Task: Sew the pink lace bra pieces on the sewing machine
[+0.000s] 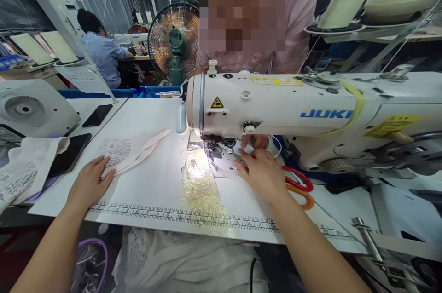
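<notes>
My left hand lies on the white table with fingers stretched out, their tips on the edge of a pale lace fabric piece. Under the head of a white JUKI sewing machine, my right hand reaches in beside the needle area, thumb and fingers apart. Nothing shows between them, though some fingertips are partly hidden. Just behind my right hand is a co-worker's hand, partly covered by the machine. A lit, shiny clear strip with yellowish bits runs from the needle area toward the table's front edge.
Red-handled scissors and an orange handle lie right of my right hand. Two dark phones and more lace fabric are at left. A printed ruler lines the front edge. A person stands behind the machine, near a fan.
</notes>
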`<control>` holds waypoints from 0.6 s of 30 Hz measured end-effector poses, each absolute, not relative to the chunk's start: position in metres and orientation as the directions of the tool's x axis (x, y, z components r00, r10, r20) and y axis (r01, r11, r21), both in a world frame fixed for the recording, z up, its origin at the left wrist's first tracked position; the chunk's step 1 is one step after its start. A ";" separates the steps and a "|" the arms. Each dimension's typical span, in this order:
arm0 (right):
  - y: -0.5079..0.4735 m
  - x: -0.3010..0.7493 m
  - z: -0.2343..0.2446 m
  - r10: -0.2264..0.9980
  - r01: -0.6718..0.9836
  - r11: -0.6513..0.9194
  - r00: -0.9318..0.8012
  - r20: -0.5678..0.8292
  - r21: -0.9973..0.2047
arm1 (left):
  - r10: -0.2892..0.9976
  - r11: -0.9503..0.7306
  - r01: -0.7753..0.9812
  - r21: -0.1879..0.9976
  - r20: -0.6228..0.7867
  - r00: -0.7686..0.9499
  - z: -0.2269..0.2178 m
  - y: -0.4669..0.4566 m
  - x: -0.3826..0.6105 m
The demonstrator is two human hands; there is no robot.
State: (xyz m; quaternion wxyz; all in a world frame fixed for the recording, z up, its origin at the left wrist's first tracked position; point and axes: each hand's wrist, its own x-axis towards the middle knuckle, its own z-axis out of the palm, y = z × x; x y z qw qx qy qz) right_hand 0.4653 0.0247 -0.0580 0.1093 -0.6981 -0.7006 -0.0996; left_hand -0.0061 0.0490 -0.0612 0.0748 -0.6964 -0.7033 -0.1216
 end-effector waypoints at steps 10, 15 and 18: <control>0.015 0.474 -0.065 0.907 0.978 0.175 -0.114 0.406 -0.115 | 0.971 0.056 0.994 0.094 0.225 -0.076 -0.054 0.048 0.004; 0.021 0.480 -0.069 0.881 0.982 0.134 -0.057 0.469 -0.132 | 0.970 0.045 0.995 0.086 0.235 -0.064 -0.054 0.048 0.004; 0.021 0.481 -0.069 0.873 0.983 0.112 -0.029 0.486 -0.142 | 0.971 0.043 0.996 0.081 0.233 -0.061 -0.053 0.048 0.005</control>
